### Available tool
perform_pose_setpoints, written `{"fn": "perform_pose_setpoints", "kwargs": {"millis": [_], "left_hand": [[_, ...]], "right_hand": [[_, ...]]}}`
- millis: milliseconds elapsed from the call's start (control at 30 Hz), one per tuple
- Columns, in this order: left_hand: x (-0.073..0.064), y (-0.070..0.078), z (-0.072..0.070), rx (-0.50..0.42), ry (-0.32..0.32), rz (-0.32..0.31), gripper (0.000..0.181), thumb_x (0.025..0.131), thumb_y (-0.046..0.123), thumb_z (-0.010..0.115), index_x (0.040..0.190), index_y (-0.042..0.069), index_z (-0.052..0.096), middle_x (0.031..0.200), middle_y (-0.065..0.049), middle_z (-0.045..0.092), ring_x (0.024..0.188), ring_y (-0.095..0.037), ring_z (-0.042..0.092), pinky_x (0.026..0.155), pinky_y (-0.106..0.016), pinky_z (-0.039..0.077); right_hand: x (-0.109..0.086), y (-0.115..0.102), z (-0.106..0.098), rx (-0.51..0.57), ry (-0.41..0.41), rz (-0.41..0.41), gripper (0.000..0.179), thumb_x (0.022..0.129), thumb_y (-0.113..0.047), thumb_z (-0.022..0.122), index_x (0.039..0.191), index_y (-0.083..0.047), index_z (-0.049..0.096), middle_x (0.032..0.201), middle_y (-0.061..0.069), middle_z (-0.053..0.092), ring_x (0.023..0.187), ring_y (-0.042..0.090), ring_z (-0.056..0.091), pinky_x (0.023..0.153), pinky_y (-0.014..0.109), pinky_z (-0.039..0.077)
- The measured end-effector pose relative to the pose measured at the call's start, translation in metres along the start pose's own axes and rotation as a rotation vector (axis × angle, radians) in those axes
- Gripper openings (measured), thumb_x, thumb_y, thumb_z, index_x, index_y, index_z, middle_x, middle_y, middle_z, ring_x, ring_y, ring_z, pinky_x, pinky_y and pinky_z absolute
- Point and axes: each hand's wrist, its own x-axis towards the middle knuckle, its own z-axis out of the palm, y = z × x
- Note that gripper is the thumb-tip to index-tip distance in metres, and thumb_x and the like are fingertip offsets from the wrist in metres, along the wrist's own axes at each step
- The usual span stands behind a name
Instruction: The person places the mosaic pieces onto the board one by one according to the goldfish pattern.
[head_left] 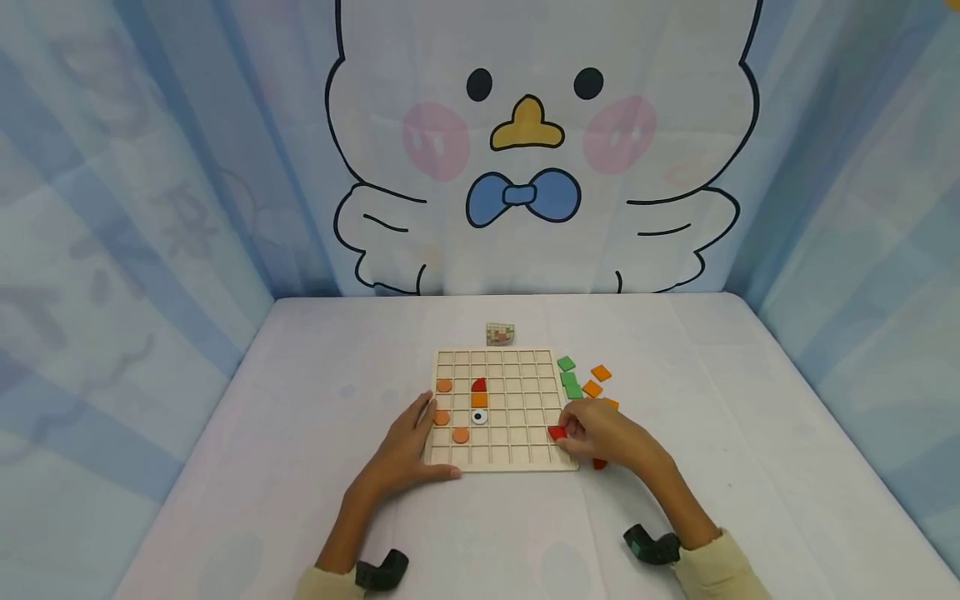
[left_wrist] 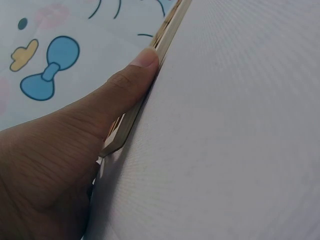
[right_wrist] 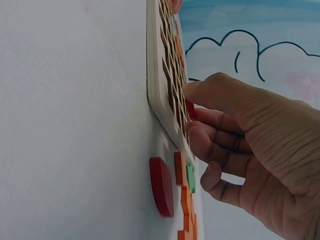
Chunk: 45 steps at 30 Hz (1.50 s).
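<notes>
A pale wooden grid board [head_left: 517, 455] lies on the white table. My left hand [head_left: 405, 446] steadies its near left corner, fingers along the left side and thumb [left_wrist: 145, 60] against the front edge. Between the thumb and fingers of my right hand [head_left: 603, 431] a red piece with a curved edge [head_left: 557, 432] is pinched, over the board's right side. On the grid sit a red rounded piece [head_left: 478, 385], an orange square [head_left: 479, 400] below it, and a white eye disc [head_left: 479, 417] below that. Orange discs [head_left: 461, 435] occupy cells at the left.
Right of the board lie green pieces [head_left: 570, 384], orange squares [head_left: 601, 372] and another red piece [right_wrist: 161, 187], partly hidden by my right hand in the head view. A small patterned card [head_left: 500, 334] stands behind the board. Printed curtains [head_left: 525, 258] enclose the table's back and sides.
</notes>
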Motion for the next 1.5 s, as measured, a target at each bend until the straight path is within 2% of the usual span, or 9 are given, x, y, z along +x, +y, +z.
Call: {"fn": "perform_pose_setpoints", "kwargs": {"millis": [267,533,667,1000,1200,1500], "left_hand": [[0.0,-0.001,0.002,-0.003,0.002,0.003,0.125,0.065,0.065,0.08,0.157,0.009,0.015,0.165,-0.009,0.009,0.151,-0.035,0.015,0.118,-0.055,0.024],[0.001,-0.002,0.001,0.005,0.01,0.013,0.125,0.065,0.065,0.08,0.156,0.008,0.016,0.165,-0.01,0.01,0.151,-0.035,0.016,0.117,-0.056,0.026],[0.001,-0.003,0.001,0.0,0.002,0.005,0.125,0.065,0.065,0.079,0.157,0.009,0.016,0.165,-0.009,0.01,0.151,-0.034,0.016,0.117,-0.055,0.026],[0.002,-0.004,0.0,0.004,0.002,0.038,0.124,0.065,0.065,0.08,0.156,0.007,0.018,0.165,-0.011,0.012,0.15,-0.035,0.018,0.117,-0.055,0.027],[0.004,-0.004,-0.001,0.027,0.017,0.052,0.123,0.066,0.066,0.079,0.156,0.006,0.019,0.164,-0.011,0.013,0.149,-0.035,0.02,0.116,-0.055,0.03],[0.003,-0.005,0.0,0.013,-0.001,0.038,0.124,0.067,0.065,0.079,0.156,0.008,0.016,0.165,-0.01,0.01,0.15,-0.035,0.017,0.117,-0.055,0.028]], "right_hand": [[0.015,-0.015,0.011,-0.077,0.015,-0.093,0.021,0.084,-0.027,0.076,0.09,-0.011,0.065,0.072,-0.009,0.052,0.067,0.002,0.046,0.059,0.015,0.044],[0.03,-0.033,0.02,-0.077,-0.001,-0.146,0.02,0.086,-0.027,0.074,0.092,-0.01,0.066,0.074,-0.007,0.053,0.069,0.003,0.047,0.062,0.016,0.045],[0.038,-0.045,0.025,-0.075,-0.008,-0.146,0.02,0.086,-0.028,0.074,0.093,-0.01,0.066,0.075,-0.006,0.054,0.07,0.004,0.048,0.064,0.018,0.045],[0.053,-0.065,0.035,-0.086,-0.03,-0.147,0.022,0.088,-0.03,0.073,0.096,-0.01,0.068,0.076,-0.006,0.053,0.069,0.006,0.048,0.063,0.018,0.044],[0.06,-0.071,0.038,-0.131,-0.009,-0.147,0.027,0.089,-0.032,0.072,0.1,-0.008,0.069,0.077,-0.005,0.055,0.07,0.006,0.049,0.064,0.019,0.045],[0.063,-0.072,0.044,-0.156,-0.02,-0.107,0.03,0.089,-0.036,0.072,0.102,-0.009,0.07,0.078,-0.005,0.055,0.07,0.007,0.05,0.065,0.018,0.047]]}}
